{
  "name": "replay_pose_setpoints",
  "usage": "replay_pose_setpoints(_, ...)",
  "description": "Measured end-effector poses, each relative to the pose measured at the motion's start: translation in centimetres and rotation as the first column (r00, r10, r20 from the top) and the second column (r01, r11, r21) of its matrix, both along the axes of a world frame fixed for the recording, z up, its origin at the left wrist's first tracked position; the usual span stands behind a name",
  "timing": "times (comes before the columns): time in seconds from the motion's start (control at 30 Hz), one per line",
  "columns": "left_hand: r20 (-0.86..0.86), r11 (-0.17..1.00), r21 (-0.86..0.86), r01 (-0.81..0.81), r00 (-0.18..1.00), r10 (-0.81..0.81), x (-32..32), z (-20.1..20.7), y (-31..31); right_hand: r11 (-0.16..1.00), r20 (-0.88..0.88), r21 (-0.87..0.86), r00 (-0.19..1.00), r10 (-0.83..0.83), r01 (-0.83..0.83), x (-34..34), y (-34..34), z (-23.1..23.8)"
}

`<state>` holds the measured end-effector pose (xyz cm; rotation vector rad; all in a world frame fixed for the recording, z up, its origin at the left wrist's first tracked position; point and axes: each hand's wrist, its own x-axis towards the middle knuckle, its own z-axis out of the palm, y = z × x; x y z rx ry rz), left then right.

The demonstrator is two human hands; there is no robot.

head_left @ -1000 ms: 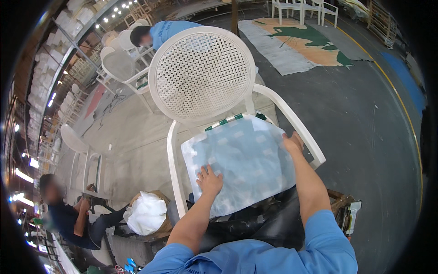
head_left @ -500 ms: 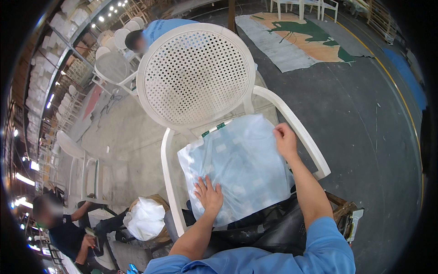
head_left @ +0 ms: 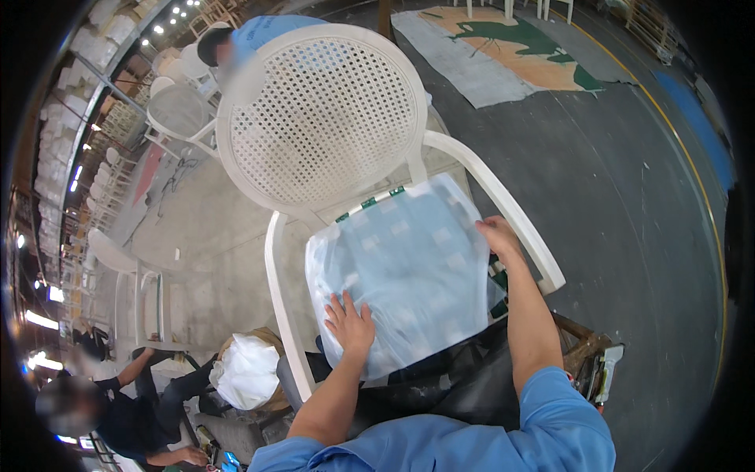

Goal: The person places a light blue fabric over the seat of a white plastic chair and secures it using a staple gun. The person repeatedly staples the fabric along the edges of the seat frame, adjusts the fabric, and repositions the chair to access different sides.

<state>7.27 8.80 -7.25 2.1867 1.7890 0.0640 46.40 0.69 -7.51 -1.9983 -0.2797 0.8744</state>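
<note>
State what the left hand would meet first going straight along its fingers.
Past the far edge of the translucent bluish-white sheet under it, the left hand would probably meet a dark green strip on the round-backed white chair; depth is unclear.

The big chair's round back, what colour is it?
The chair back is off-white with many small holes, best seen in the head view.

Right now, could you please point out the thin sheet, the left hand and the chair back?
Thin sheet [head_left: 413, 271]: head view, middle of its surface.
Left hand [head_left: 354, 333]: head view, back of the hand.
Chair back [head_left: 322, 119]: head view, middle of its perforated panel.
</note>
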Motion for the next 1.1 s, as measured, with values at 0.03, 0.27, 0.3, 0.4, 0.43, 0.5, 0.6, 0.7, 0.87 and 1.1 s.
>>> replay_pose_setpoints(0.03, 0.003, 1.0, -0.002, -0.005, 1.0, 0.005, -0.1, -0.2, -0.1, 0.999, -0.061, -0.014, 0.997, 0.038, -0.039, -0.5, -0.8, 0.9)
replay_pose_setpoints(0.27, -0.006, 0.999, -0.033, -0.016, 1.0, 0.016, 0.9, -0.1, -0.2, 0.86, 0.038, -0.185, 0.871, 0.49, -0.476, -0.9, -5.5, 2.3)
replay_pose_setpoints(0.3, -0.007, 0.999, -0.03, -0.013, 1.0, 0.013, 0.9, -0.1, -0.1, 0.824, 0.064, -0.248, 0.84, 0.539, -0.51, -0.6, -5.5, 2.6)
replay_pose_setpoints(0.4, -0.012, 0.998, -0.051, -0.021, 1.0, 0.021, 1.0, 0.1, 0.0, 0.931, 0.136, -0.164, 0.927, 0.349, -0.326, 0.6, -4.1, 2.9)
replay_pose_setpoints(0.43, -0.009, 0.998, -0.063, -0.022, 1.0, 0.021, 1.2, 0.2, 0.0, 0.949, 0.118, -0.159, 0.949, 0.293, -0.273, 0.7, -4.0, 2.8)
replay_pose_setpoints(0.5, -0.006, 0.996, -0.081, -0.023, 1.0, 0.023, 1.1, 0.3, 0.1, 0.974, 0.077, -0.143, 0.98, 0.186, -0.174, 0.7, -3.3, 2.6)
replay_pose_setpoints(0.6, -0.011, 0.997, -0.077, -0.028, 1.0, 0.027, 0.8, 0.3, 0.2, 0.98, -0.081, 0.018, 0.977, 0.198, -0.197, -0.6, -4.7, 2.3)
replay_pose_setpoints(0.7, -0.021, 0.997, -0.068, -0.037, 0.999, 0.036, 0.6, 0.1, 0.2, 0.848, -0.011, -0.064, 0.85, 0.527, -0.526, -0.8, -5.4, 3.1)
replay_pose_setpoints(0.87, -0.02, 0.997, -0.072, -0.032, 0.999, 0.031, 0.6, 0.0, 0.0, 0.89, 0.08, -0.224, 0.903, 0.422, -0.396, -1.1, -4.7, 4.9)
replay_pose_setpoints(1.1, -0.011, 0.999, -0.036, -0.028, 1.0, 0.027, 0.6, -0.2, -0.1, 0.685, 0.306, -0.71, 0.803, 0.511, -0.165, -1.2, -4.2, 5.3)
